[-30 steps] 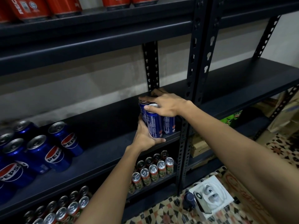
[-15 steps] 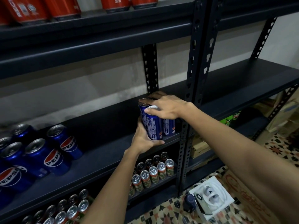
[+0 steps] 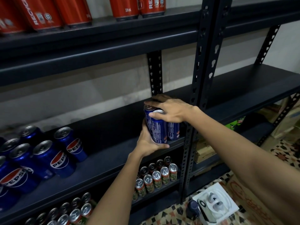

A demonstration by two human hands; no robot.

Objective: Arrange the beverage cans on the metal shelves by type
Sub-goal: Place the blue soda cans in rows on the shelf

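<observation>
Pepsi cans [image 3: 158, 127] | gripped by left hand [image 3: 148, 143], right hand [image 3: 170, 111] | "RECYCLE" red cans [image 3: 40, 13]

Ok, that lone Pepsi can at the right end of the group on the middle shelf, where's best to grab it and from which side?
Take the Pepsi can round its smooth cylindrical body, coming from the right and front. It stands upright, its right side faces bare middle shelf, and other cans crowd its left and rear. A wrap round the mid-body would likely hold better than a pinch on the top rim.
</observation>
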